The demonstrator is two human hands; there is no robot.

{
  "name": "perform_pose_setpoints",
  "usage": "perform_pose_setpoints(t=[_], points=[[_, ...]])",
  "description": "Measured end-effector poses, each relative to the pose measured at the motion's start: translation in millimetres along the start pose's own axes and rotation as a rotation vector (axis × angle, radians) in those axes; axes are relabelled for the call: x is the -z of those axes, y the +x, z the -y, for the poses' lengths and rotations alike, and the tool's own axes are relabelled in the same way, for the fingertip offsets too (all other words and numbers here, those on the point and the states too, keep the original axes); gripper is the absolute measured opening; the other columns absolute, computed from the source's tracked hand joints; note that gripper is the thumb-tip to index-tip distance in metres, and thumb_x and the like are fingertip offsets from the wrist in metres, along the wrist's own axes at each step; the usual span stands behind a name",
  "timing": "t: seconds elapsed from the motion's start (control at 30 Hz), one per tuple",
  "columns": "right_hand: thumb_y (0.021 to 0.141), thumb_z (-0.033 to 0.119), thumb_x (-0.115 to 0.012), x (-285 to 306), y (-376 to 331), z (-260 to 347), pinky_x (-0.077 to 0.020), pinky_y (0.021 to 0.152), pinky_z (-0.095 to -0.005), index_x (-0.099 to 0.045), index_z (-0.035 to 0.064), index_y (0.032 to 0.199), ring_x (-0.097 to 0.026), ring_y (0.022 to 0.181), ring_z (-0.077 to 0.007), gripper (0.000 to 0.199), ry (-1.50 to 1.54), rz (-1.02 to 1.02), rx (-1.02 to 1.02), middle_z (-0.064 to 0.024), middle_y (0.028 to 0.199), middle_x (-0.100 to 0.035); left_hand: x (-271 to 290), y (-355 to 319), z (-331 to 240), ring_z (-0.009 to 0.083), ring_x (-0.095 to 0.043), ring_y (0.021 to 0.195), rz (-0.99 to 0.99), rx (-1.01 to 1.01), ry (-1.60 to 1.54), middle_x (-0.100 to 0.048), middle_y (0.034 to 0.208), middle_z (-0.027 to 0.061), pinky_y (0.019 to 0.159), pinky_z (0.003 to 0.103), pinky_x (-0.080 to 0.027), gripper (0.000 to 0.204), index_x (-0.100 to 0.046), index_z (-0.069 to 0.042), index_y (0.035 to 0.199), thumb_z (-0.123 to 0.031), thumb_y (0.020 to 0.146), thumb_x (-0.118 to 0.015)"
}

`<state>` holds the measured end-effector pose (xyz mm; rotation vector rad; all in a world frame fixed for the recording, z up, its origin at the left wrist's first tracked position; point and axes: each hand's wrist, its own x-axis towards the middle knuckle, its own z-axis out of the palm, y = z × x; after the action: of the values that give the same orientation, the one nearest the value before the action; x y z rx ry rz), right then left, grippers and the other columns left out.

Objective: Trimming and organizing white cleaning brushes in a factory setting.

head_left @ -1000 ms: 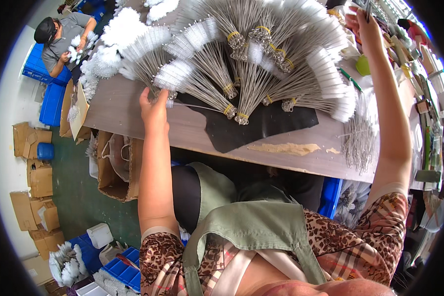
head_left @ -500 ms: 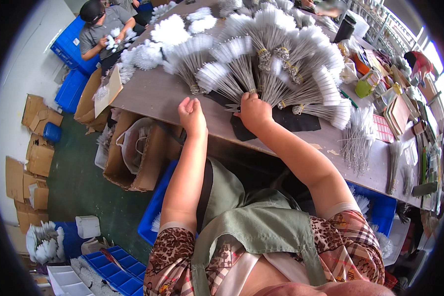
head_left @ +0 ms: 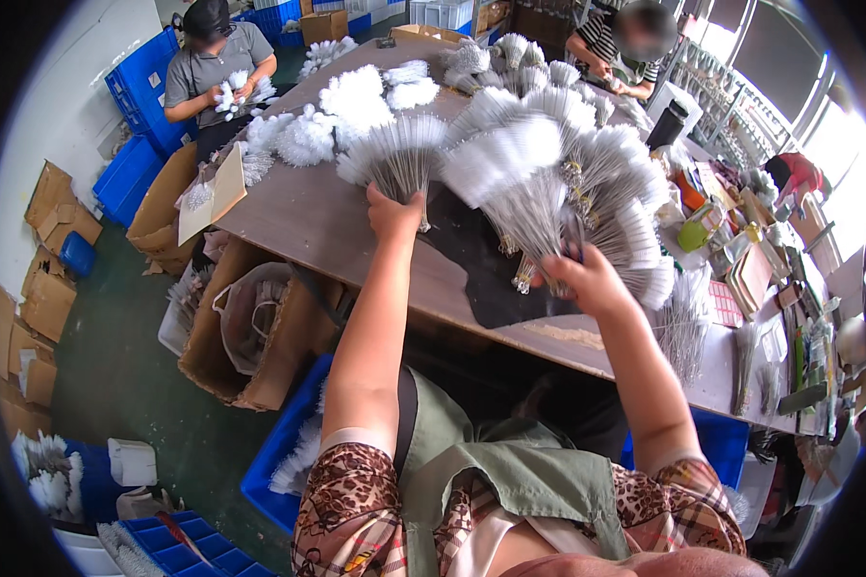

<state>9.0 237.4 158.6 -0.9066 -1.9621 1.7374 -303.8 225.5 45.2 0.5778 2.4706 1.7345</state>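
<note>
My left hand point(head_left: 393, 213) is closed round the wire stems of a bundle of white bristle brushes point(head_left: 394, 152), which stands with its bristles fanned out at the top. To the right, my right hand point(head_left: 585, 279) grips the lower stems of another brush bundle point(head_left: 529, 197), tilted to the left and smeared by motion. A dark tool, perhaps scissors, shows in part by the right fingers; its shape is hard to make out. Several more tied brush bundles point(head_left: 630, 173) lie behind and beside the right hand. Under the hands is a black sheet point(head_left: 496, 293) on the table.
White brush heads point(head_left: 356, 101) are heaped on the table point(head_left: 289, 207) toward the back left. A dark bottle point(head_left: 668, 125), loose brushes point(head_left: 681, 332) and clutter lie at the right. Cardboard boxes point(head_left: 212, 370) stand by the left table edge. Two people work farther back.
My left hand, held free before, has moved forward and taken hold of a brush bundle. My right hand has shifted right with a bundle in it. The view has tilted up.
</note>
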Motion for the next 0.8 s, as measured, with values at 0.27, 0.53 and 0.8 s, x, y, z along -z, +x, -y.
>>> perform_pose_setpoints(t=[0.27,0.53,0.8], points=[[0.083,0.013,-0.069,2.8,-44.7,-100.2,-0.0463,0.071,-0.0254,-0.059,0.0018,0.1,-0.056,0.077,-0.0094,0.023,0.11,-0.108,0.22,-0.0033,0.089,-0.063,-1.9,15.6,-14.9,0.0396,-0.054,0.111,0.259,0.081,0.244,-0.051,0.12,0.0288,0.095,0.04,-0.045,0.115,-0.007,-0.012,0.147,-0.033,0.06,-0.079],[0.082,0.01,-0.068,10.0,-47.7,-154.8,-0.0449,0.063,-0.0231,-0.056,0.0025,0.096,-0.055,0.07,-0.0068,0.019,0.075,-0.446,0.286,-0.0011,0.08,-0.061,49.3,-40.7,-4.7,0.0275,-0.052,0.11,0.198,0.118,-0.822,-0.045,0.129,0.0184,0.089,0.038,-0.046,0.09,-0.015,0.0,0.144,-0.002,0.073,-0.07],[0.081,0.009,-0.068,7.3,-50.0,-164.4,-0.0443,0.064,-0.0235,-0.057,0.0021,0.096,-0.054,0.071,-0.0066,0.02,0.211,-0.561,0.3,-0.0008,0.079,-0.062,24.8,-150.9,0.1,0.0415,-0.045,0.119,0.308,-0.25,0.137,-0.04,0.129,0.0355,0.101,0.042,-0.036,0.103,-0.017,0.01,0.139,-0.04,0.07,-0.074]])
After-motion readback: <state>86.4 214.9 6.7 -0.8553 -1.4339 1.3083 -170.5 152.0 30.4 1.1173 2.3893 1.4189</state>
